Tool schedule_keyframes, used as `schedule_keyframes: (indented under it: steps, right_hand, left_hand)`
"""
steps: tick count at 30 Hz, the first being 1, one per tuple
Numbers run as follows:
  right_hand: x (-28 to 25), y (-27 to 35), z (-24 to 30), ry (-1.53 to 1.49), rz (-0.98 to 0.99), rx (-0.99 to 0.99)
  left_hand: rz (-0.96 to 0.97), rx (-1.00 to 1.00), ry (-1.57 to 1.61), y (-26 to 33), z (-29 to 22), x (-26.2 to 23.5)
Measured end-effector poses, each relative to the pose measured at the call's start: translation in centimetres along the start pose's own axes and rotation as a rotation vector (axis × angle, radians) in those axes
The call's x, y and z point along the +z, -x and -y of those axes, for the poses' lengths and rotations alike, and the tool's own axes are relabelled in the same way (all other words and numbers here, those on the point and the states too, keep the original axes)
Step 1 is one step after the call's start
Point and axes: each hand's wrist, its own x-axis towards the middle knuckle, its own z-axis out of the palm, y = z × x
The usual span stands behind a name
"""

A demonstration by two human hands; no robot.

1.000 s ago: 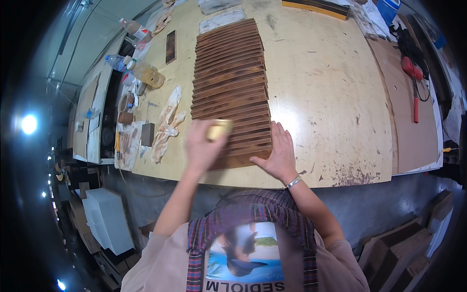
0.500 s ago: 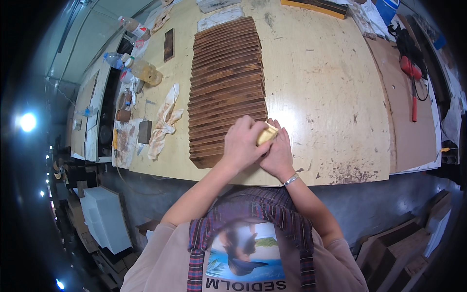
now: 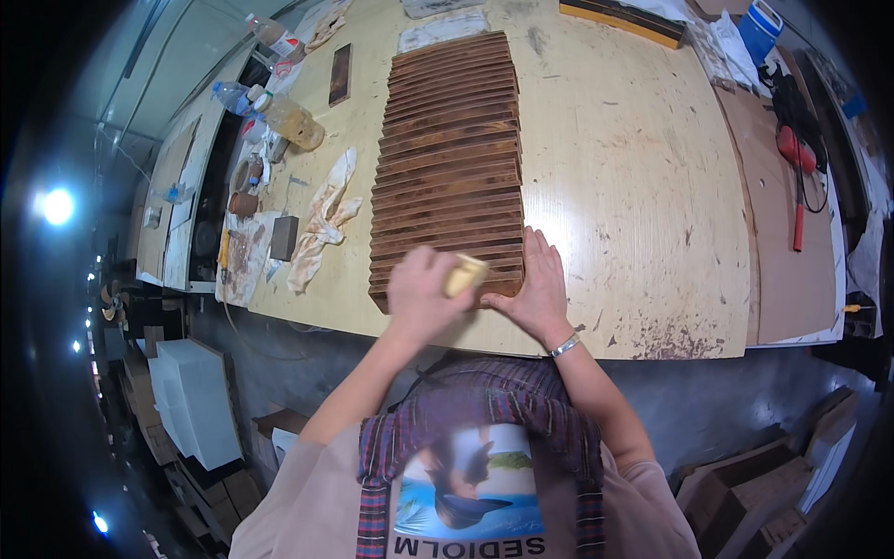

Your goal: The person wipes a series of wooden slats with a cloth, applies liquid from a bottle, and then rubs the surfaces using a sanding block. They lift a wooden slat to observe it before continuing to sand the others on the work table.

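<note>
A long row of dark brown wooden strips (image 3: 449, 177) lies packed side by side on the pale table, running away from me. Over its near end is my left hand (image 3: 418, 293), slightly blurred, with its fingers closed round a pale yellow, sponge-like block (image 3: 467, 274). The block is at the strips' top faces; whether it touches them I cannot tell. My right hand (image 3: 538, 287) rests against the row's right side near the close corner. Its fingers are stretched out and its thumb reaches along the near end.
Left of the row lie a stained cloth (image 3: 324, 224), a grey block (image 3: 284, 238) and a single dark strip (image 3: 341, 74). Bottles (image 3: 291, 121) stand along the left edge. A red-handled tool (image 3: 797, 177) lies on the brown board (image 3: 792, 279) at right.
My left hand has moved left across the near end with the yellow block, away from my right hand. The right hand's fingers now lie along the row's side. The whole view has shifted slightly.
</note>
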Motion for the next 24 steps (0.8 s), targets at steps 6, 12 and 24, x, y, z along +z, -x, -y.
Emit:
schedule_keyframes:
  steps: [6, 12, 24]
  right_hand:
    - [0.5, 0.0, -0.2, 0.003, -0.020, -0.002]
    - [0.4, 0.1, -0.4, 0.017, -0.011, -0.004]
    - [-0.1, 0.0, 0.1, -0.013, 0.003, -0.003]
  left_hand:
    - [-0.048, 0.112, 0.117, -0.3, -0.8, 0.0]
    - [-0.007, -0.101, -0.024, 0.5, -0.7, 1.0]
    - [0.004, -0.205, -0.047, -1.3, -0.9, 1.4]
